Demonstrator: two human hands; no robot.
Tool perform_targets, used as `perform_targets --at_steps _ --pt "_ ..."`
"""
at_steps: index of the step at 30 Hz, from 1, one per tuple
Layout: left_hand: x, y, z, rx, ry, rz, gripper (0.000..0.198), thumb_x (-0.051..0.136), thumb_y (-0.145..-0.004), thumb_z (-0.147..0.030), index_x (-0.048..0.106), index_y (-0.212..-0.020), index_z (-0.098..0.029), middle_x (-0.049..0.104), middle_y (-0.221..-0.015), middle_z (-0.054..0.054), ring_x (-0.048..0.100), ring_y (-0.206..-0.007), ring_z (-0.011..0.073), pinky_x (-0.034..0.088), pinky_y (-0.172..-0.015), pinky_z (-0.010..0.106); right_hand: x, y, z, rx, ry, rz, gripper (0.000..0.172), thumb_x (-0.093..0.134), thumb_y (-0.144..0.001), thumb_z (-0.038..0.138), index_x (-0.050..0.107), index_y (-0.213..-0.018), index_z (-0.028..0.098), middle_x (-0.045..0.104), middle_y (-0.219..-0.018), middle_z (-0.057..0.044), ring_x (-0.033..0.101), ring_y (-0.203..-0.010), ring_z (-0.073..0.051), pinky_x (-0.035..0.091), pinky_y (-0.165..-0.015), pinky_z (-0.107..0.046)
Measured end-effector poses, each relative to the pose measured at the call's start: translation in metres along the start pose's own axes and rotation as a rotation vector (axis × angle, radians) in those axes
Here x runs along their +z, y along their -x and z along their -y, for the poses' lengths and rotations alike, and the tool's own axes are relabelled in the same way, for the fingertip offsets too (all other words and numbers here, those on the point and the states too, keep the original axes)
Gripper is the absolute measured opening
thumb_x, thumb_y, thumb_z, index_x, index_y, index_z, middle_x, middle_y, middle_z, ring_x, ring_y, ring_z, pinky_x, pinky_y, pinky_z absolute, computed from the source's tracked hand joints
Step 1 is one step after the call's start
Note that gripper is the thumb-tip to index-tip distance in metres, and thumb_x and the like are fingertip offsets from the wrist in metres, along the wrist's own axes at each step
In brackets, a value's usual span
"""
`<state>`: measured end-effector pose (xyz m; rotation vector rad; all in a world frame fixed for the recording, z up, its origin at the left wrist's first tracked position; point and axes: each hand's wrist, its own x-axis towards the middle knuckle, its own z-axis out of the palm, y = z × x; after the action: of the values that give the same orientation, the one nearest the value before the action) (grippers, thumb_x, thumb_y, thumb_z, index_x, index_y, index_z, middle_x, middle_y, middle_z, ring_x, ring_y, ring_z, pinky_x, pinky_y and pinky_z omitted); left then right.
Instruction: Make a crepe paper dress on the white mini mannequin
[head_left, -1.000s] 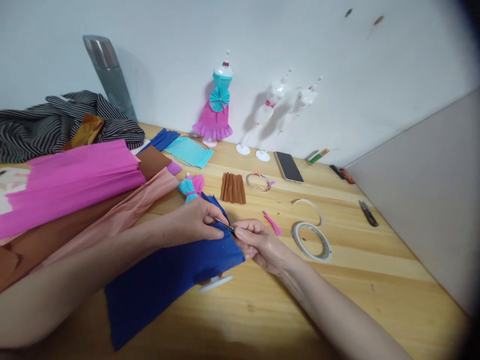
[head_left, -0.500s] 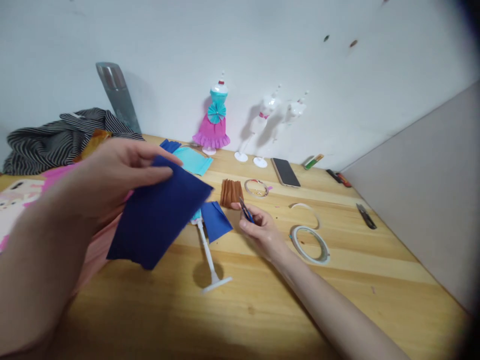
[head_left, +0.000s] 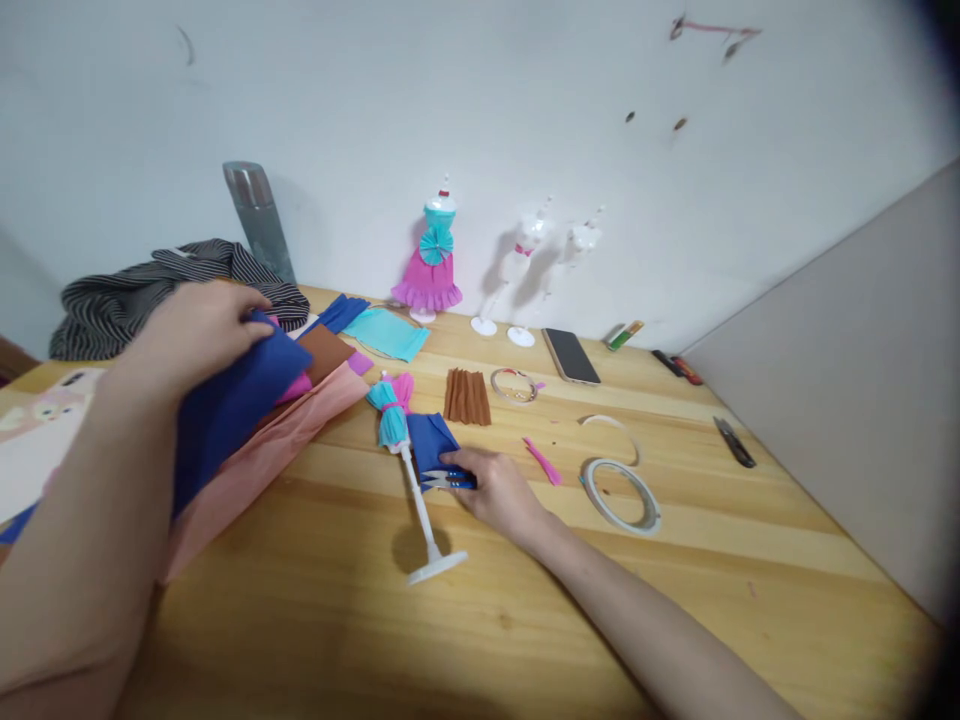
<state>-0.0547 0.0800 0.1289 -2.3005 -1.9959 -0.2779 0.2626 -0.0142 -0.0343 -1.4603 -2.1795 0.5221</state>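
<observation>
My left hand is closed on a large dark blue crepe sheet and holds it over the pile of pink and brown paper at the left. My right hand rests low on the table with small blue-handled snips in its fingers. Its fingertips touch a small cut piece of blue paper. That piece lies beside a white mannequin stand dressed in teal and pink crepe.
A salmon paper sheet spreads left of centre. A brown pleated piece, a bangle, tape rolls, a phone and black snips lie around. A dressed mannequin, two bare ones, a flask and striped cloth line the wall.
My left hand lifted the big blue sheet off the small cut piece and carried it left onto the paper pile. My right hand lowered the snips to the table by the blue piece.
</observation>
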Motion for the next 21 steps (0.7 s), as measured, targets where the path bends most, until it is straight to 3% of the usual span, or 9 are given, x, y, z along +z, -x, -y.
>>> perform_targets --at_steps 4,8,11,14,16,21 --pt "0.010 -0.007 -0.015 0.023 0.026 -0.002 0.048 0.043 -0.088 -0.033 0.057 -0.123 -0.003 0.060 -0.125 0.021 0.055 -0.113 0.0340 0.042 -0.094 0.045 0.000 -0.002 -0.001 -0.027 0.021 -0.029 0.024 0.058 -0.077 0.012 0.073 -0.093 0.021 0.075 -0.088 -0.007 0.070 -0.077 -0.019 0.050 -0.069 -0.025" --pt "0.020 -0.003 -0.040 0.136 0.250 -0.021 0.038 0.047 -0.085 -0.033 0.068 -0.108 -0.010 0.071 -0.104 0.012 0.063 -0.091 0.0251 0.044 -0.083 0.035 0.000 -0.005 -0.005 -0.011 -0.003 -0.045 0.023 0.056 -0.072 0.006 0.071 -0.082 0.020 0.074 -0.078 -0.003 0.069 -0.070 -0.017 0.049 -0.064 -0.023" --pt "0.039 0.005 -0.067 0.232 0.418 0.151 0.030 0.052 -0.081 -0.033 0.072 -0.092 -0.015 0.073 -0.085 0.005 0.064 -0.077 0.0199 0.043 -0.069 0.027 0.000 -0.005 -0.007 0.053 -0.005 -0.108 0.018 0.055 -0.077 0.011 0.070 -0.086 0.019 0.074 -0.079 -0.004 0.068 -0.068 -0.017 0.049 -0.062 -0.024" --pt "0.062 0.012 -0.087 0.309 0.511 0.260 0.027 0.054 -0.078 -0.030 0.072 -0.088 -0.013 0.063 -0.056 0.000 0.057 -0.055 0.0149 0.037 -0.055 0.024 -0.003 -0.006 -0.004 0.194 0.079 -0.168 0.024 0.061 -0.079 0.023 0.067 -0.102 0.017 0.075 -0.090 -0.009 0.069 -0.076 -0.022 0.049 -0.067 -0.028" --pt "0.071 0.015 -0.092 0.368 0.540 0.282 0.024 0.054 -0.078 -0.029 0.072 -0.082 -0.013 0.056 -0.049 -0.002 0.052 -0.048 0.0121 0.033 -0.050 0.022 -0.006 -0.007 -0.001 0.287 0.144 -0.149 0.028 0.066 -0.076 0.027 0.066 -0.103 0.018 0.074 -0.088 -0.010 0.069 -0.078 -0.024 0.047 -0.067 -0.029" --pt "0.069 0.020 -0.091 0.386 0.653 0.285 0.022 0.054 -0.078 -0.029 0.070 -0.078 -0.014 0.053 -0.045 -0.004 0.050 -0.043 0.0097 0.032 -0.045 0.019 -0.011 -0.010 0.002 0.348 0.037 -0.106 0.008 0.062 -0.070 0.015 0.065 -0.077 0.019 0.068 -0.066 -0.005 0.063 -0.063 -0.020 0.038 -0.057 -0.025"
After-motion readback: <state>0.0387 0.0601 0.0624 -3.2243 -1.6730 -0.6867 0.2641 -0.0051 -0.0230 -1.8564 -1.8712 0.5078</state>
